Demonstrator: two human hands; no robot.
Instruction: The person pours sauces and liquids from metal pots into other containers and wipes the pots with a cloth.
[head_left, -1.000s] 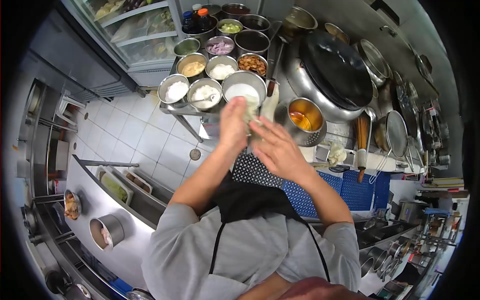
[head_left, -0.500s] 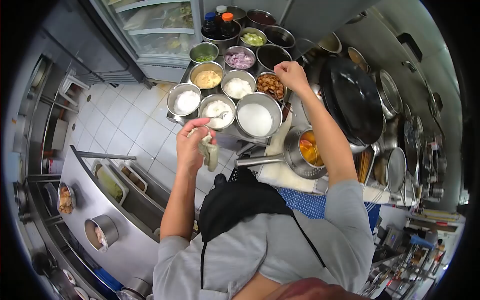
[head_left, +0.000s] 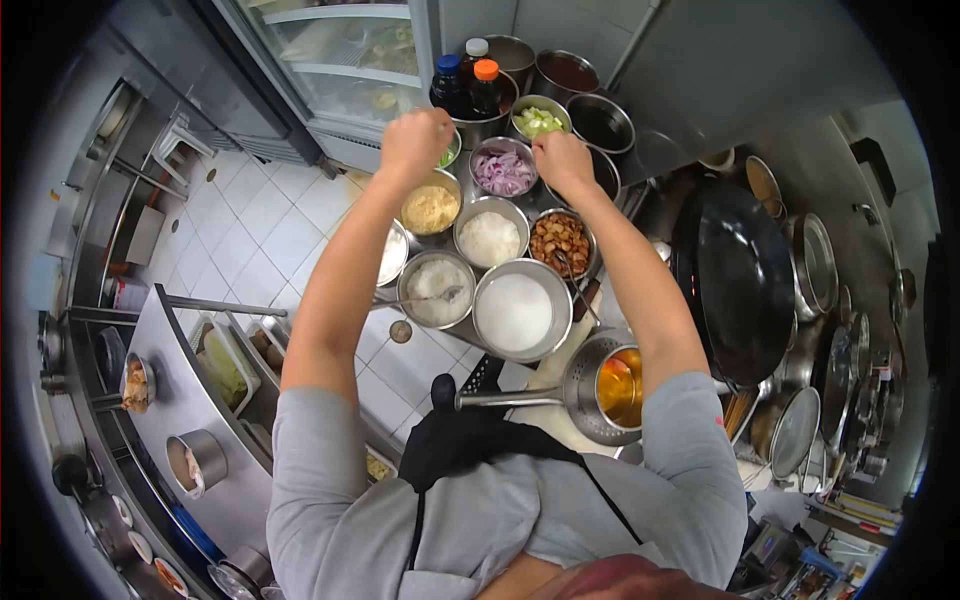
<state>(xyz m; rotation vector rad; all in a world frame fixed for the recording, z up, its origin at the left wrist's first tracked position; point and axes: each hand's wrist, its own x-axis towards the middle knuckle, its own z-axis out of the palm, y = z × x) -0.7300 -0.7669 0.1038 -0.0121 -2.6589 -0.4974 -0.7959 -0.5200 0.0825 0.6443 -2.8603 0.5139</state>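
My left hand (head_left: 415, 148) is closed above a bowl of chopped greens (head_left: 449, 156), which it mostly covers. Its fingers face away, so I cannot see what they hold. My right hand (head_left: 563, 160) is closed too, over the near rim of a pot of dark liquid (head_left: 604, 180), beside the sliced red onion (head_left: 503, 170) and below the pale green pieces (head_left: 539, 120). What it pinches, if anything, is hidden. Closer to me stand bowls of yellowish paste (head_left: 430, 208), white grains (head_left: 489, 238) and browned chunks (head_left: 560, 241). A spoon (head_left: 430, 297) rests in a bowl of white seasoning.
Bottles (head_left: 485, 85) stand in a pot at the back. A large black wok (head_left: 740, 280) sits on the right. Near my body, a strainer (head_left: 590, 385) lies with a container of orange oil (head_left: 620, 388) in it. A steel counter (head_left: 240, 480) is on the left.
My left hand has moved forward from the white seasoning bowl; the cloth it held no longer shows. My right hand has shifted back from the browned chunks to the dark pot. The view has shifted.
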